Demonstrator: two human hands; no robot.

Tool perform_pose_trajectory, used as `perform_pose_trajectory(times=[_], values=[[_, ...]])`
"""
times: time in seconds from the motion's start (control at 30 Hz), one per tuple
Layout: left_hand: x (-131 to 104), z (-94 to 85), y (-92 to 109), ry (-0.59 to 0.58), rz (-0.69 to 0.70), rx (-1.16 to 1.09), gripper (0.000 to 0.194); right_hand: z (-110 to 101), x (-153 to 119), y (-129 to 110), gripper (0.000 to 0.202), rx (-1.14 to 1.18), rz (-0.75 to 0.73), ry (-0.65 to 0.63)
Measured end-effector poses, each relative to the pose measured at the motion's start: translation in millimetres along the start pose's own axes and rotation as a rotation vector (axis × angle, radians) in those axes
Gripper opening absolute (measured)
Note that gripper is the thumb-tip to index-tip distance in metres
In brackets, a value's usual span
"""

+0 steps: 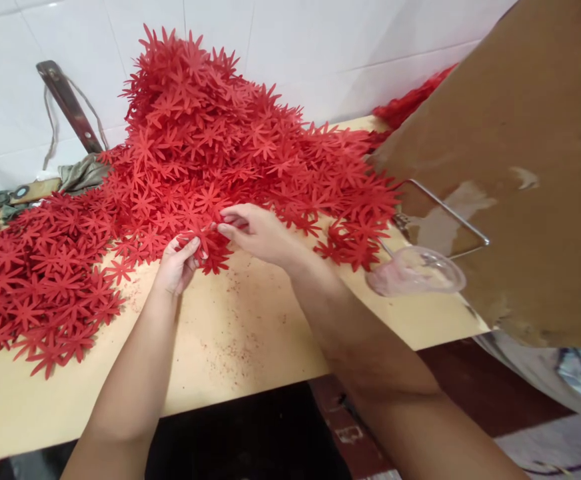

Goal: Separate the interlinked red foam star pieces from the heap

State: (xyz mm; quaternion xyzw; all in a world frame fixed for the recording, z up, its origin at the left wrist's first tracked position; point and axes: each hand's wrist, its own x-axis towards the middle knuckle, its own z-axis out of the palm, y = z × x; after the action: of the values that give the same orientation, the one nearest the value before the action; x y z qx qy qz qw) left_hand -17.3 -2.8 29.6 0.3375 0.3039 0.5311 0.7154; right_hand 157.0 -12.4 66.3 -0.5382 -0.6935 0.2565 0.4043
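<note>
Two hands (174,268) (256,232) flank red flower cutouts (209,248).

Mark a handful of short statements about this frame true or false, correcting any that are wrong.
1. The left hand holds a red flower-shaped piece. True.
2. A clear plastic container is near the brown panel. True.
3. The right hand is inside that container. False: the right hand is close to the left hand, away from the container.
4. The table is dark blue. False: the table is pale yellow.
5. White tiles show behind the red pile. True.
</note>
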Motion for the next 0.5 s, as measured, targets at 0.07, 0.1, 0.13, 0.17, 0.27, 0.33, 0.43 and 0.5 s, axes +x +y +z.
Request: perform_pose_trajectory(times=[0.07, 0.1, 0.13, 0.17, 0.27, 0.33, 0.43, 0.5], values=[[-2, 3.6, 0, 0.008, -0.003, -0.029, 0.034, 18, 3, 1, 0.034, 0.319, 0.079, -0.088], [-3, 4.9, 0, 0.015, -0.003, -0.046, 0.035, 25, 3, 3, 0.038, 0.463, 0.110, -0.145], [-4, 5.9, 0, 0.021, -0.003, -0.061, 0.034, 30, 3, 6, 0.042, 0.584, 0.133, -0.186], [-4, 6.7, 0, 0.026, -0.003, -0.071, 0.033, 34, 2, 8, 0.047, 0.680, 0.147, -0.199], [-4, 8.1, -1, 0.019, -0.017, -0.067, 0.030, 36, -1, 13, 0.050, 0.819, 0.152, -0.129], [-2, 8.3, -3, 0.029, -0.031, -0.051, 0.030, 31, -1, 16, 0.041, 0.821, 0.153, -0.059], [1, 7.0, -5, 0.119, -0.010, -0.015, 0.033, 19, 3, 21, 0.019, 0.699, 0.140, 0.162], [3, 6.0, -6, 0.195, 0.025, 0.014, 0.034, 11, 6, 26, 0.008, 0.593, 0.144, 0.329]])
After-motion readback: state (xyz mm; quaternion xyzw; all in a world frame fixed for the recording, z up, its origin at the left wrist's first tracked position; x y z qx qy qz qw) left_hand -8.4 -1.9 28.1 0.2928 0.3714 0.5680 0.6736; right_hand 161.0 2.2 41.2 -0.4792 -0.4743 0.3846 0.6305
